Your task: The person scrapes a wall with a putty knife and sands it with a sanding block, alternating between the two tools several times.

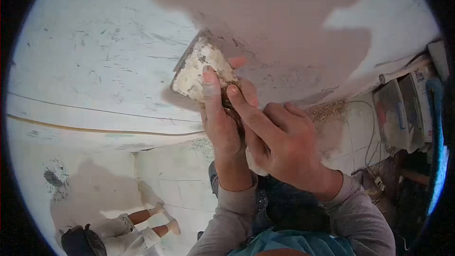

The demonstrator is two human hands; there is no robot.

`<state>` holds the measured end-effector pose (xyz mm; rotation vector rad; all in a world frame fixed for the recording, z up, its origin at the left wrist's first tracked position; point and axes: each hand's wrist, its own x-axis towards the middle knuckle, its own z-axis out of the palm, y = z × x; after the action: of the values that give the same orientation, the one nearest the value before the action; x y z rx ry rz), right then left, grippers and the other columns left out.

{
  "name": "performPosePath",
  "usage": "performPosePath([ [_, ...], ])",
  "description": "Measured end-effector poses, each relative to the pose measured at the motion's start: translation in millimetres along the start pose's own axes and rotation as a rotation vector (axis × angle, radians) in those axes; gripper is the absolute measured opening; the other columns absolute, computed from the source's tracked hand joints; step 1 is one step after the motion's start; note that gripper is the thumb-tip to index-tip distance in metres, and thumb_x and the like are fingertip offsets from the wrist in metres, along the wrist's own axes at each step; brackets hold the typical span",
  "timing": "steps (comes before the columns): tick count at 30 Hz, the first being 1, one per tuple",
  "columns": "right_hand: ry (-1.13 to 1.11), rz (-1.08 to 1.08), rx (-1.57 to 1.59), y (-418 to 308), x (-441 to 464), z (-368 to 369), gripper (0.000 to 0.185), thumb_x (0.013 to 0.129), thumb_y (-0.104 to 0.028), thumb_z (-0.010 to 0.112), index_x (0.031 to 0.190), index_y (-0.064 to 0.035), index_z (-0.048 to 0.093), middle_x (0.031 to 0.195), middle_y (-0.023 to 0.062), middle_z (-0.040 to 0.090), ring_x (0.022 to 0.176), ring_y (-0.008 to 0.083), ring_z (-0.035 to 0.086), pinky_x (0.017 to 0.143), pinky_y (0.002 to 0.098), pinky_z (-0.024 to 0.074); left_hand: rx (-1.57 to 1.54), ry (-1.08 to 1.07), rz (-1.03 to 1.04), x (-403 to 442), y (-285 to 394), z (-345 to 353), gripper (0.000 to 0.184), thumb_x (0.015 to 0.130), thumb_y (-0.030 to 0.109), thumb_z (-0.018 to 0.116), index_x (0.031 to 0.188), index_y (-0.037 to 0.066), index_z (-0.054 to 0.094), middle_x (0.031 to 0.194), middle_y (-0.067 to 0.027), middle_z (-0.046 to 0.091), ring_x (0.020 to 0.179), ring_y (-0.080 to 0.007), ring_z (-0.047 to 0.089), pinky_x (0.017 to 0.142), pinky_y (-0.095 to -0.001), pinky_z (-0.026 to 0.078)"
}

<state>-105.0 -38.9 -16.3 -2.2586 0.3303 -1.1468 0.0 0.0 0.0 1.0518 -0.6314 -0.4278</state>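
Note:
A wide putty knife (201,68), its blade crusted with cream and brown plaster, is held up by the wall (99,57). My left hand (222,125) is closed around the knife, its thumb pressed flat on the blade and fingertips showing past the far edge. From the right, my right hand (289,144) grips near the handle. Its index finger reaches along to the blade's narrow end, and the other fingers are curled. The handle is mostly hidden by both hands. Whether the blade's edge touches the wall I cannot tell.
A cable (109,130) runs along the wall's base at left. Boxes and bins (403,109) stand at right, near a loose cord (372,147) and debris (332,111) on the floor. Another person (113,232) is at lower left.

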Motion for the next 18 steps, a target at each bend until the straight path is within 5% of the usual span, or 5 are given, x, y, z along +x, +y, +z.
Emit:
performPosePath([
  [3, 0.0, 0.001, -0.006, 0, -7, -9, 0.059, 0.077, 0.0, 0.067, 0.135, -0.0101, 0.058, 0.061, 0.0024, 0.042, 0.05, 0.0162, 0.042, 0.052, 0.0309, 0.0385, -0.057, 0.085, -0.092, -11, -2, 8, 0.058, 0.105, 0.047, 0.034, 0.114, -0.006, 0.056, 0.059, -0.0017, 0.051, 0.054, -0.0071, 0.045, 0.048, -0.0199, 0.034],
  [5, -0.092, 0.024, -0.006, -3, -5, -8, 0.062, 0.08, -0.016, 0.068, 0.14, -0.0114, 0.051, 0.07, 0.0022, 0.051, 0.06, 0.017, 0.051, 0.059, 0.0305, 0.0442, -0.045, 0.056, -0.051, -6, 1, 5, 0.057, 0.105, 0.044, 0.033, 0.112, -0.006, 0.057, 0.059, -0.0018, 0.051, 0.052, -0.0072, 0.044, 0.046, -0.0203, 0.033],
  [18, -0.09, 0.013, -0.023, -10, 2, -7, 0.064, 0.08, -0.018, 0.067, 0.141, -0.012, 0.049, 0.072, 0.0039, 0.051, 0.061, 0.0185, 0.051, 0.062, 0.032, 0.0449, -0.13, 0.07, -0.058, 0, 7, 6, 0.058, 0.105, 0.045, 0.03, 0.109, -0.005, 0.059, 0.057, -0.0011, 0.05, 0.049, -0.0071, 0.041, 0.044, -0.0195, 0.03],
])
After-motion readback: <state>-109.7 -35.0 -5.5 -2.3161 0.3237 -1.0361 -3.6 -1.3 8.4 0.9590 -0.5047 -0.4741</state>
